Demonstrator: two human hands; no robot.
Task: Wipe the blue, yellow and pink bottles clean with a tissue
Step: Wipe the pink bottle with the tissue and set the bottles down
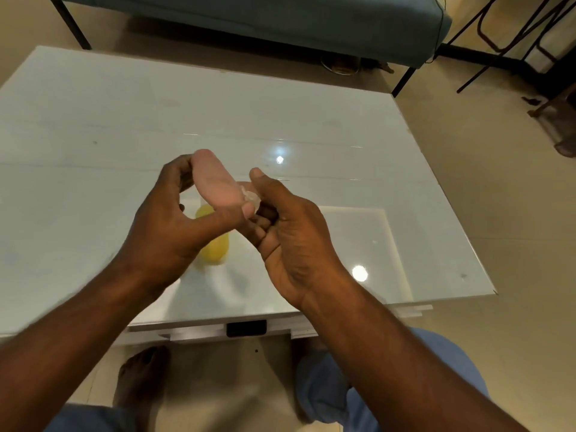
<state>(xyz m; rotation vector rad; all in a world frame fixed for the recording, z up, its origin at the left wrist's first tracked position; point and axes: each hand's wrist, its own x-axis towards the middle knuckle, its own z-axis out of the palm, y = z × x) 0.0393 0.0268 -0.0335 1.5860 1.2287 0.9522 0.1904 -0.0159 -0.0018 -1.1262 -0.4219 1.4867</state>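
My left hand [168,232] holds the pink bottle [212,179] above the white table, with fingers behind it and the thumb near its lower end. At that lower end, which looks like a clear cap [251,196], my right hand [290,232] is closed; a tissue is not clearly visible there. The yellow bottle [215,247] lies on the table beneath my hands, partly hidden by my left hand. No blue bottle is in view.
The glossy white table [358,145] fills the middle; its near edge [374,307] is just beyond my knees. A teal bench [280,23] stands past the far edge. Black metal frames [505,42] stand at the top right. My bare foot [140,378] rests on the floor.
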